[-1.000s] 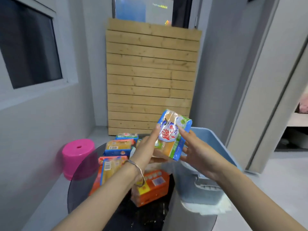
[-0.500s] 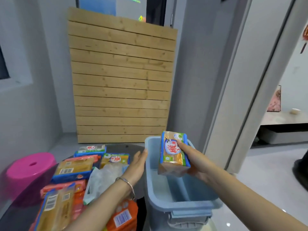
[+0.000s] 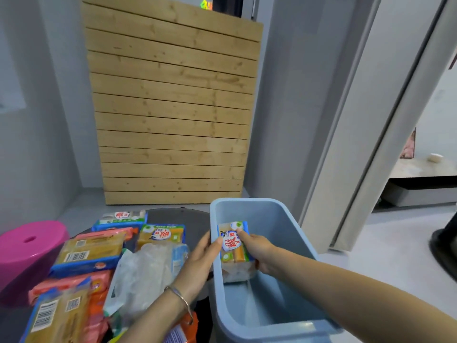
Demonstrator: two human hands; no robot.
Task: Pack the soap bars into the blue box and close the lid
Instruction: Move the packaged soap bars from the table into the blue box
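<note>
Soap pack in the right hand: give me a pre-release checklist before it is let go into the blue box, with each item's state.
1. Soap pack is inside the blue box, below the rim: ok.
2. Right hand has hold of the pack: ok.
3. Left hand steadies the box at its left wall: ok, fingers rest on the rim.
4. Box floor under the pack is free of other packs: ok, only bare blue floor shows.
5. Pack has reached the floor: cannot tell, its lower end is blurred.
6. Lid within reach for closing: cannot tell, no lid is in view.
</note>
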